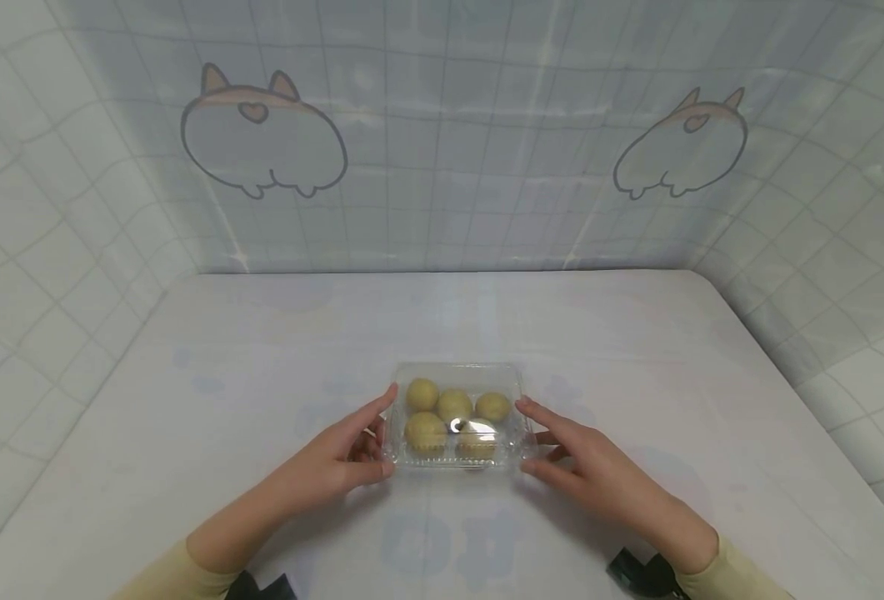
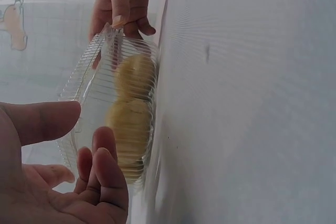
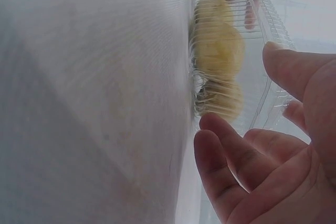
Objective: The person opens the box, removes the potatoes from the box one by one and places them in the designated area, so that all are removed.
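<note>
A clear plastic clamshell box (image 1: 458, 467) with ribbed sides lies close over the white tabletop, its lid down. Through the plastic show several round yellow balls (image 1: 455, 406), in two rows; their kind is not clear. At the box's left edge, my left hand (image 1: 344, 454) holds the rim, thumb at the near corner and index finger farther up the side. My right hand (image 1: 587, 454) holds the right edge the same way. In the left wrist view, the left thumb (image 2: 55, 121) is at the rim and the other fingers curl loosely below. The right thumb (image 3: 294, 66) likewise meets the rim.
The white cloth-covered table (image 1: 262, 333) spreads around the box. A tiled-pattern curtain (image 1: 471, 167) with cartoon animals rises at the back, and similar sheets stand on both sides. Black straps (image 1: 647, 573) sit near the wrists.
</note>
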Motion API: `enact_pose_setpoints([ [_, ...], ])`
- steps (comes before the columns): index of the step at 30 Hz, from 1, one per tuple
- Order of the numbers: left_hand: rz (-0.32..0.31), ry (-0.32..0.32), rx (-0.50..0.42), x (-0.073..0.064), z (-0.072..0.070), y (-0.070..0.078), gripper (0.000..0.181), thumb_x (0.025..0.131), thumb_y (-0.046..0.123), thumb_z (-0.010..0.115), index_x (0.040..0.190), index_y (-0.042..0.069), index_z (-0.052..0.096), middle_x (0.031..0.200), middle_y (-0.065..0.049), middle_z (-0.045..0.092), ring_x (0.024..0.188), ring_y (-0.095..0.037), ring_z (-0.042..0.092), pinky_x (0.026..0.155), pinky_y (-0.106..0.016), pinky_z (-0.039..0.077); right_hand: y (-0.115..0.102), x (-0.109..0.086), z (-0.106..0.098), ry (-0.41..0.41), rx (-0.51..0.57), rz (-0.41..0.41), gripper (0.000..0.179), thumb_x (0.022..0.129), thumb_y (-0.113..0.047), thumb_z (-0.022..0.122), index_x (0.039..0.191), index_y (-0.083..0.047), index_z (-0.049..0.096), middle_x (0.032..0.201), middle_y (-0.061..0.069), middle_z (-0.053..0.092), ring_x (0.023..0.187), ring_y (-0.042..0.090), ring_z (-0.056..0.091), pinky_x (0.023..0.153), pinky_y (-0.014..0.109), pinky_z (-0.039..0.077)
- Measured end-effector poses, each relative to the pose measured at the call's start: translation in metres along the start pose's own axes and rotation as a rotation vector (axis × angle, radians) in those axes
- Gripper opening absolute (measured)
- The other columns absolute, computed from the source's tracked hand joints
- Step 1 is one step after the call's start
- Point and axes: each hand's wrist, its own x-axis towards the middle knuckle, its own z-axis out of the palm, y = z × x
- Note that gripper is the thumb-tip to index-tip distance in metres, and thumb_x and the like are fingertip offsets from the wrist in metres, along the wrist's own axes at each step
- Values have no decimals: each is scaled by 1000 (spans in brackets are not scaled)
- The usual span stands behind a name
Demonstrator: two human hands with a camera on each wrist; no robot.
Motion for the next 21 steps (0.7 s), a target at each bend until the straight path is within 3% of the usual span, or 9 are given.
enact_pose_setpoints([
  [7, -6, -17, -26, -1, 0, 1, 87, 91, 12, 72, 159, 12, 17, 102, -11, 47, 86, -20, 60, 72, -30, 55, 0, 0, 1, 10, -11, -1, 72, 93, -33, 70, 154, -18, 36, 151, 0, 44, 108, 15, 65, 77, 25, 56],
  [14, 11, -16, -48, -1, 0, 0, 87, 91, 10, 70, 159, 13, 17, 102, -12, 47, 85, -20, 59, 70, -30, 55, 0, -1, 2, 10, -19, 14, 73, 93, -35, 70, 155, -27, 32, 149, 2, 46, 108, 14, 65, 78, 27, 56],
  [21, 39, -14, -34, -2, 1, 0, 85, 92, 9, 69, 159, 11, 17, 99, -10, 48, 82, -17, 57, 69, -28, 54, -2, -1, 2, 23, -22, 13, 74, 92, -32, 72, 155, -24, 34, 146, 5, 50, 106, 14, 65, 79, 28, 56],
])
